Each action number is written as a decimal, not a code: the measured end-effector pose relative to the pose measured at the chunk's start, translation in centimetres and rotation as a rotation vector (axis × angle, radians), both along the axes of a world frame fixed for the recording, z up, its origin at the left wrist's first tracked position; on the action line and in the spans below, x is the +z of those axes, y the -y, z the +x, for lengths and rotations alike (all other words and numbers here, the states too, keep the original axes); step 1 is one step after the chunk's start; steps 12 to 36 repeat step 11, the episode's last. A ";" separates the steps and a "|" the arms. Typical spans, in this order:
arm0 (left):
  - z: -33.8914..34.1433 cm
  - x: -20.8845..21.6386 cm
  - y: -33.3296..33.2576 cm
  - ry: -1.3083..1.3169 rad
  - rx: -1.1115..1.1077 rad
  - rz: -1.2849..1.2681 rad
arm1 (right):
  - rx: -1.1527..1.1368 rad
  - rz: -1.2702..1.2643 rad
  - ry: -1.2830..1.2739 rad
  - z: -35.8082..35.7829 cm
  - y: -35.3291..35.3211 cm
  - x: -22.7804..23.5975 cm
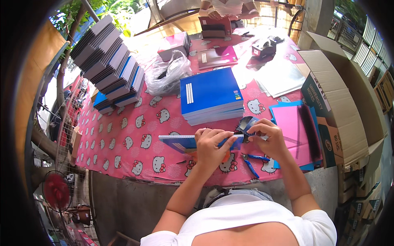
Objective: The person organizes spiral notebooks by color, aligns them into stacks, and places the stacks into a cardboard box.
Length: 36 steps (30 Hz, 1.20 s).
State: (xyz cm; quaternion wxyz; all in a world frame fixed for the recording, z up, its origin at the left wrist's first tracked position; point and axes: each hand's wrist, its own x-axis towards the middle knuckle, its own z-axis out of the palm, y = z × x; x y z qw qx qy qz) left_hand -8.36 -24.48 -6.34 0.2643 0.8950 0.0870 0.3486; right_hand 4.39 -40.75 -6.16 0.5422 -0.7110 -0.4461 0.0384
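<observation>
My left hand [213, 144] is closed over the upper edge of a blue notebook [176, 143], holding it on its long edge above the table. A row of small holes or coil loops seems to run along that top edge. At the notebook's right end my right hand [266, 134] is closed in a pinch; what its fingertips hold is too small to make out. A dark, rounded, shiny object [246, 123] sits just behind those fingers. Blue-handled cutting pliers [251, 163] lie open on the table below my right hand. Beyond the notebook stands a stack of blue notebooks [211, 92].
A tall leaning pile of notebooks [111, 65] stands left, near a plastic bag [169, 74]. Black spiral coils [310, 133] lie on pink sheets [287, 123] at right, beside an open cardboard box [336, 102]. Across the table [119, 143], another person's hand [211, 14] rests on a red notebook.
</observation>
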 end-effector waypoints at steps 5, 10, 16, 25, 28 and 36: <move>0.2 -0.3 0.1 0.039 0.025 0.037 | 0.198 -0.145 -0.183 1.7 -0.2 0.6; 0.1 -1.0 -0.3 0.005 0.053 0.054 | 0.092 -0.254 0.190 0.7 -0.6 0.9; 0.0 -1.0 -0.5 -0.018 0.031 0.023 | 0.031 -0.166 0.506 0.7 -1.0 0.5; 0.0 -1.0 -0.5 -0.018 0.031 0.023 | 0.031 -0.166 0.506 0.7 -1.0 0.5; 0.0 -1.0 -0.5 -0.018 0.031 0.023 | 0.031 -0.166 0.506 0.7 -1.0 0.5; 0.0 -1.0 -0.5 -0.018 0.031 0.023 | 0.031 -0.166 0.506 0.7 -1.0 0.5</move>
